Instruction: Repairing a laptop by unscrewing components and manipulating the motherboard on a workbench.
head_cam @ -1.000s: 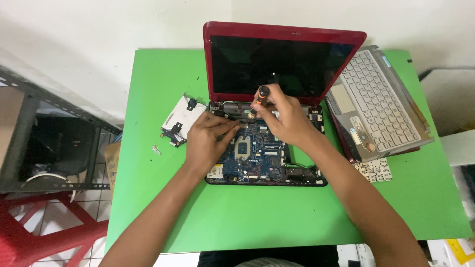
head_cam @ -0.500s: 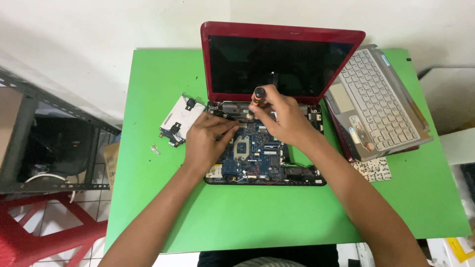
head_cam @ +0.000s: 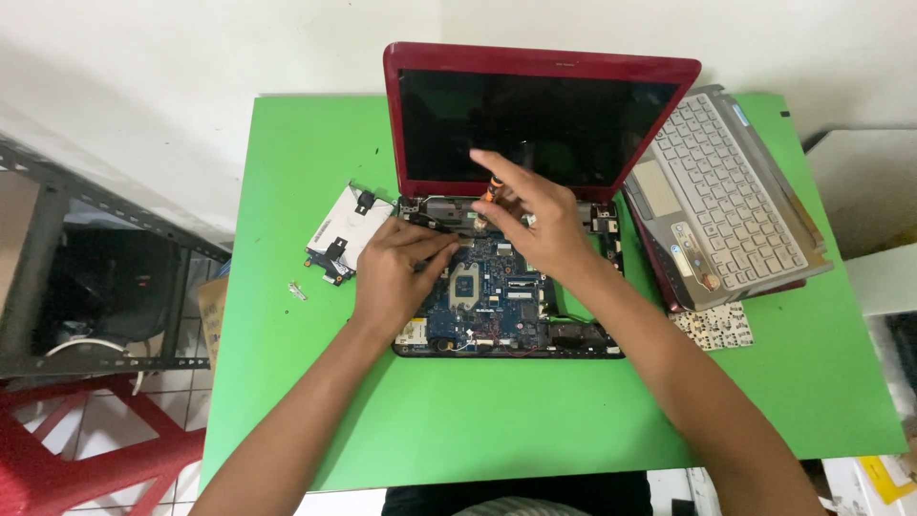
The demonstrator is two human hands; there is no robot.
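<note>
Head view: right hand (head_cam: 540, 225) grips orange-handled screwdriver (head_cam: 491, 187), held near upright, tip at hinge edge of blue motherboard (head_cam: 487, 296). Left hand (head_cam: 396, 268), fingers narrow, presses board's rear-left corner, just beside the tip.

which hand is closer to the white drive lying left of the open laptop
Left. The left hand rests on the motherboard's edge just right of the white drive; the right hand is farther right, by the hinge, holding a screwdriver.
</note>
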